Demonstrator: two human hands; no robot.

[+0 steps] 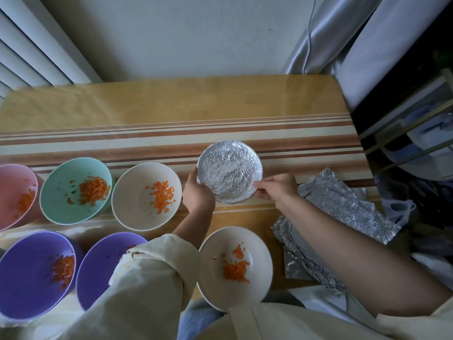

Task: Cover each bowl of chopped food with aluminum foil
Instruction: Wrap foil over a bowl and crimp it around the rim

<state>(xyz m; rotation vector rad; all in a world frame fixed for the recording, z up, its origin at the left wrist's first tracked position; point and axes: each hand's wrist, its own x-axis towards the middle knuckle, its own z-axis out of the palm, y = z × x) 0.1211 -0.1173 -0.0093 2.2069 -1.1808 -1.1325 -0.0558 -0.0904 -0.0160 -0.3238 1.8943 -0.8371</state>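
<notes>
A foil-covered bowl (230, 171) sits mid-table, its top fully wrapped in crinkled aluminum foil. My left hand (197, 192) grips its left rim. My right hand (275, 187) pinches the foil at the bowl's right edge. Open bowls of chopped carrot stand around: a white bowl (147, 196) just left, a mint bowl (76, 190), a pink bowl (17, 196), two purple bowls (36, 274) (103, 261), and a white bowl (235, 267) near me. My left sleeve hides part of the right purple bowl.
Loose crumpled foil sheets (333, 224) lie on the table at the right, under my right forearm. The striped table (171, 133) ends at a wall behind. A dark shelf unit (411, 123) stands off the right edge.
</notes>
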